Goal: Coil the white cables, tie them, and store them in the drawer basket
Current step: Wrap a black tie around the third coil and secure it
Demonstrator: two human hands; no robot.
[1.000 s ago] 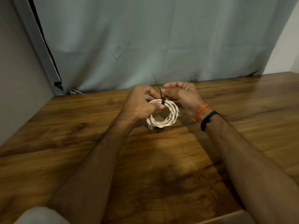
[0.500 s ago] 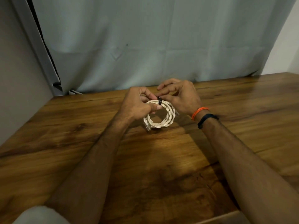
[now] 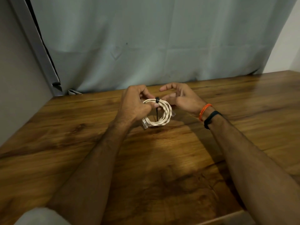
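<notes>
A white twisted cable [image 3: 164,116] is wound into a small coil and held just above the wooden table [image 3: 162,159]. A black zip tie [image 3: 157,100] is cinched round the top of the coil, and its thin tail hangs down through the middle of the ring. My left hand [image 3: 134,106] grips the coil's left side, thumb pressed near the tie. My right hand [image 3: 180,98] hovers at the coil's right side with fingers spread and loosely curved; whether it touches the cable is unclear. Clear plug ends stick out at the coil's lower left and right.
A pale grey curtain [image 3: 146,46] hangs behind the table's far edge. A grey wall [image 3: 16,78] borders the left side. The table's front right edge [image 3: 235,216] is near my right forearm. No drawer or basket is in view.
The zip tie's tail, which pointed up a second ago, now hangs down through the coil. My right hand has let go of the tie and opened its fingers.
</notes>
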